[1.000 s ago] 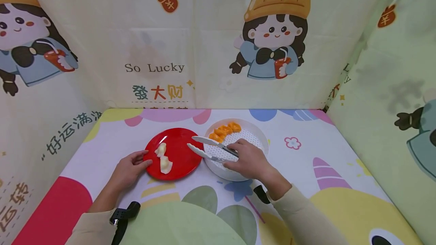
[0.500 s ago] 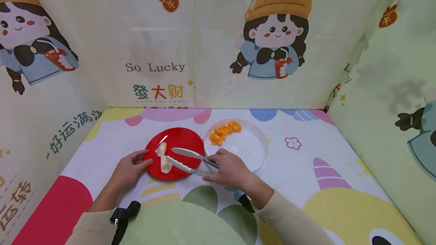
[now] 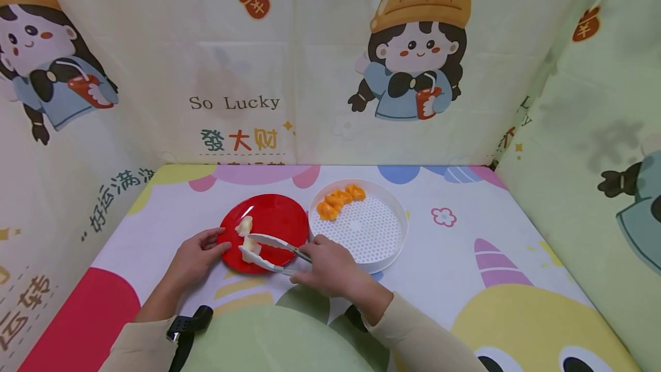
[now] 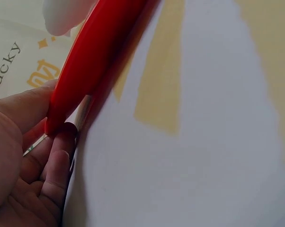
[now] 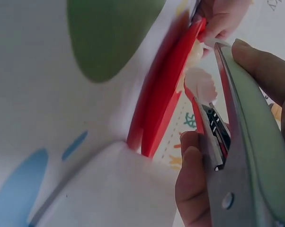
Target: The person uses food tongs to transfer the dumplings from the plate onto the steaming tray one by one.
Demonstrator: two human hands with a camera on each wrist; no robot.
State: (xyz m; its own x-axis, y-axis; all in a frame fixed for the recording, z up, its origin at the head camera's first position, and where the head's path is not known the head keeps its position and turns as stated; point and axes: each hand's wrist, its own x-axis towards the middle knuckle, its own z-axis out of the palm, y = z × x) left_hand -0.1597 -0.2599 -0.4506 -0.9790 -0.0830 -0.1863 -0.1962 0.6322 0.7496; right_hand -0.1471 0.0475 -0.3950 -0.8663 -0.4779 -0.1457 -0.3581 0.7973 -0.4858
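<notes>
A red plate (image 3: 281,217) bears two pale dumplings: the far dumpling (image 3: 244,225) and the near dumpling (image 3: 251,244). My left hand (image 3: 193,260) pinches the plate's left rim, the thumb on top and the fingers beneath, as the left wrist view shows. In my right hand (image 3: 330,268) I grip a pair of tongs (image 3: 276,241) with pale tips. The spread tips stand on either side of the near dumpling; whether they touch it I cannot tell. The right wrist view shows my thumb and fingers on opposite arms of the tongs.
Right beside the plate stands a round white tray (image 3: 384,231) with a perforated base. Several orange dumplings (image 3: 333,202) lie along its far left side. A patterned cloth (image 3: 444,263) covers the table, and printed curtains (image 3: 320,73) rise behind and at both sides.
My right hand has carried the tongs left and toward me, from over the white tray to the near pale dumpling on the plate. My left hand stays at the rim.
</notes>
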